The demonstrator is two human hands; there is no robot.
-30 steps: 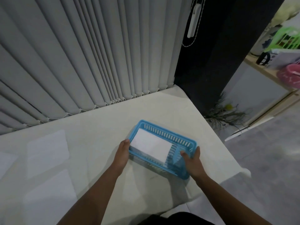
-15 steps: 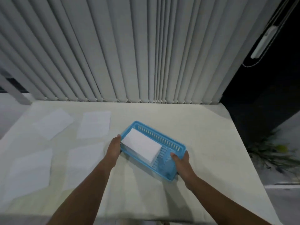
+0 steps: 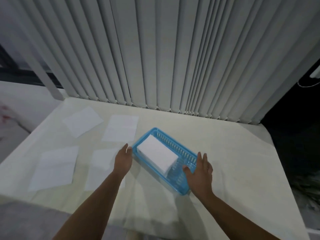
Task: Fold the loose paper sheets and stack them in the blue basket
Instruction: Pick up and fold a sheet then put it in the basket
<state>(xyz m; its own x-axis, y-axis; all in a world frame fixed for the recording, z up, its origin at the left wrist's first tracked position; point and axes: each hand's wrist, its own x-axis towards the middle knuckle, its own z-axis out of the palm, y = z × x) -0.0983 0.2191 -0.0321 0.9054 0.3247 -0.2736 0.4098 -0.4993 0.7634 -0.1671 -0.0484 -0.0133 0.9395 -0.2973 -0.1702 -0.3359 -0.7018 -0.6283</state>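
Note:
A blue basket (image 3: 180, 146) lies at an angle on the white table, with a stack of folded white paper (image 3: 158, 155) in its left half. My left hand (image 3: 123, 159) is beside the basket's left end, fingers loose, thumb near the rim. My right hand (image 3: 200, 168) hovers over the basket's near right corner with fingers spread and nothing in it. Several loose flat paper sheets lie to the left: one at the far left (image 3: 83, 121), one next to it (image 3: 121, 128), one nearer (image 3: 55, 168), and one partly under my left forearm (image 3: 101, 161).
Grey vertical blinds (image 3: 155, 58) hang along the table's far edge. The table (image 3: 233, 161) ends at the right, with a dark gap beyond it. A grey surface (image 3: 26, 220) shows at the lower left.
Both hands have come off the basket's ends and opened. The view has swung left, so more loose sheets now show.

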